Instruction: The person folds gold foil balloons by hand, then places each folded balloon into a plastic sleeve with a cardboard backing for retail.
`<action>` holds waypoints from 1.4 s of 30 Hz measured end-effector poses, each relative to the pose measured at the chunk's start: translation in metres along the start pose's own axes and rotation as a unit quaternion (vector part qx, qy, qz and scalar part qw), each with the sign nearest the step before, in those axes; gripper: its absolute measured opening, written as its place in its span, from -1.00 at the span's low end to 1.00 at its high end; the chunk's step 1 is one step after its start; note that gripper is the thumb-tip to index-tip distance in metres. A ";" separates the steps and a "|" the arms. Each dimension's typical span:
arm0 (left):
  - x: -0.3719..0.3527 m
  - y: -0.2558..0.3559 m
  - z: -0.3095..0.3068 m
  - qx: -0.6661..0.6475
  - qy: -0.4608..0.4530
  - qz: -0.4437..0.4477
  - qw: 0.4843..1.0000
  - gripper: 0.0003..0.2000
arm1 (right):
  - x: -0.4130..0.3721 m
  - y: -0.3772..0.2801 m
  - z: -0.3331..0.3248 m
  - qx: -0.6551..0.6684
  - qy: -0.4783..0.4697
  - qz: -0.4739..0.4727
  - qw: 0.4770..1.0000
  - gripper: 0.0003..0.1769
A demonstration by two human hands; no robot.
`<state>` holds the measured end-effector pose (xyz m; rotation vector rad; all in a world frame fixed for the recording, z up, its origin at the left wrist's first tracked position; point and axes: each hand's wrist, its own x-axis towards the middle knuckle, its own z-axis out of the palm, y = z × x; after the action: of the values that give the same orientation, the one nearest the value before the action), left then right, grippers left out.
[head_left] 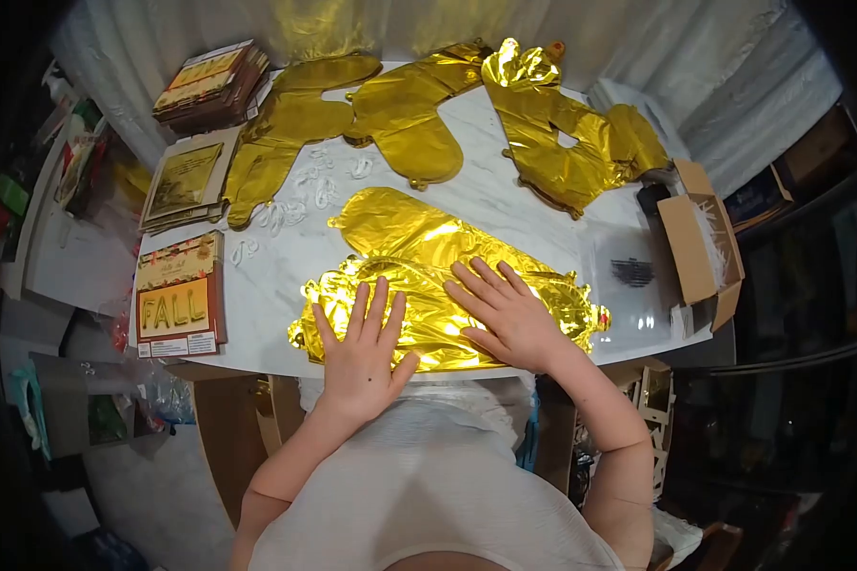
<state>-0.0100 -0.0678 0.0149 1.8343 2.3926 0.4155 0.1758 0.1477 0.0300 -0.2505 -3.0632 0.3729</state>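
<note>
A shiny gold foil balloon (428, 243), flat and without air, lies across the table's near edge, with its front part folded and crinkled. My left hand (364, 357) rests on its left part, fingers spread. On the right part my right hand (509, 319) lies flat, fingers stretched out and pointing up and to the left. Both palms press on the foil and neither hand grips anything. Farther back lie more flat gold foil balloons: one at left (295, 119), one in the middle (405, 119) and one at right (576, 143).
FALL packages (179, 295) lie at the left edge, below a stack of cards with gold foil packets (189, 181) and another package stack (209, 84). White string loops (281, 217) are scattered mid-left. An open cardboard box (700, 243) and clear plastic bags (628, 271) are at right.
</note>
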 end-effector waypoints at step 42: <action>0.050 -0.011 -0.010 0.010 0.056 0.011 0.998 -0.29 | 0.028 0.016 -0.018 0.157 0.090 0.032 0.983 -0.53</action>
<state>-0.0365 -0.0237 0.0263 1.8966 2.4581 0.5132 0.1518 0.1717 0.0439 -0.3461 -2.7713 0.7816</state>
